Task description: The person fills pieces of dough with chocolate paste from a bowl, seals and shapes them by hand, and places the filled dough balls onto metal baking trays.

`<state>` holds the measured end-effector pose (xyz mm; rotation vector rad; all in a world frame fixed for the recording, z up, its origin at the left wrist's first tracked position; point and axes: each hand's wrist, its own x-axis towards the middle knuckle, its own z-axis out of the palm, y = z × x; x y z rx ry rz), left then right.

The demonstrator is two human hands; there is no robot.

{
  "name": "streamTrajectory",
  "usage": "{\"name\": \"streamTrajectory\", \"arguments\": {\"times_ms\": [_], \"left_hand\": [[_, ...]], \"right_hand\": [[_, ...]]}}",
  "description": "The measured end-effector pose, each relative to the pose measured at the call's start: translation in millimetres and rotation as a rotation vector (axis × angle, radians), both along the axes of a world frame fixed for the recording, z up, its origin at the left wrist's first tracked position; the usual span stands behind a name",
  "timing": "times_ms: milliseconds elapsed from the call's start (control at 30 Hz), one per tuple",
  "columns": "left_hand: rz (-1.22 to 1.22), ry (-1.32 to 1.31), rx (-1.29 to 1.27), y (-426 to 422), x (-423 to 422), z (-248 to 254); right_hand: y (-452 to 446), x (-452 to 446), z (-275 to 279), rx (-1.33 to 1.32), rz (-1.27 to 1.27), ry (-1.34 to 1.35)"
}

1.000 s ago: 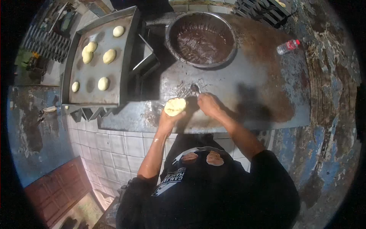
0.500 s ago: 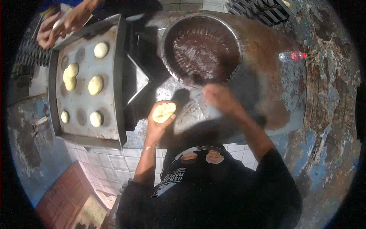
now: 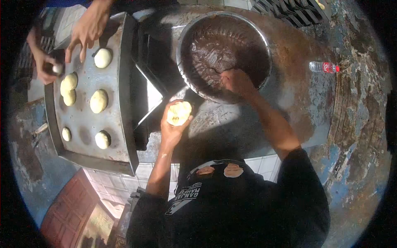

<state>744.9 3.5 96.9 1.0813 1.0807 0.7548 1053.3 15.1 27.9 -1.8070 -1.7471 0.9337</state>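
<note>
My left hand [image 3: 170, 130] is wrapped round a piece of pale yellow dough [image 3: 179, 113], its upper face turned up and hollowed. That hand is just left of a large metal bowl [image 3: 183, 77]. Dark brown paste [image 3: 215, 51], like chocolate filling, fills the bowl. Over the near right part of the paste is my right hand [image 3: 236, 84], its fingers drawn together at the surface. Whatever those fingers hold is hidden from view.
At left stands a metal baking tray [image 3: 84, 120] with several dough balls [image 3: 99, 101]. Another person's hands [image 3: 89, 31] are over its far edge, one holding a small pale piece. A plastic bottle [image 3: 324, 67] lies at right; metal racks [image 3: 289, 11] are behind.
My right hand has moved from the near rim of the bowl to over the paste. My left hand still holds the dough, now tilted more upward. The other person's hands have come nearer over the tray.
</note>
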Motion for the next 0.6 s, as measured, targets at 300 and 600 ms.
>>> {"name": "streamTrajectory", "arguments": {"times_ms": [300, 600], "left_hand": [[0.016, 0.091, 0.02, 2, -3, -26], [0.102, 0.308, 0.292, 1, 23, -17]], "right_hand": [[15, 6, -7, -0.149, 0.397, 0.025], [-42, -37, 97, -0.261, 0.012, 0.611]]}}
